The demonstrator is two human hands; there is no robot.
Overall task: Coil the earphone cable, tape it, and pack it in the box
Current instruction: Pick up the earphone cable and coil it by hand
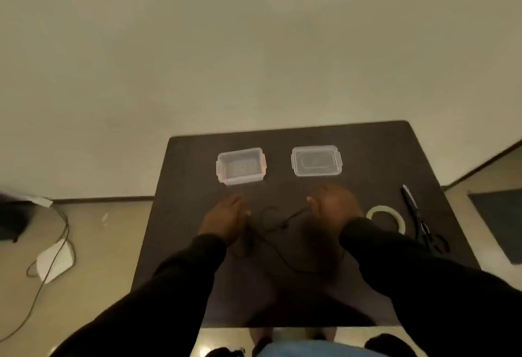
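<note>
Far left, on the floor: white device trailing a thin cord. On the dark counter, toward the far edge: open clear box, its lid lying flat just to the right, apart from it. Nearer, left hand lowered over the left end of the black earphone cable, fingers curled downward beside it; actual hold on the cable not discernible. Cable uncoiled, sprawled in loose loops on the counter between both hands. Right hand blurred, fingers bent above the cable's right end; grip not discernible. Right of that hand: tape roll lying flat, then scissors near the counter's right edge.
</note>
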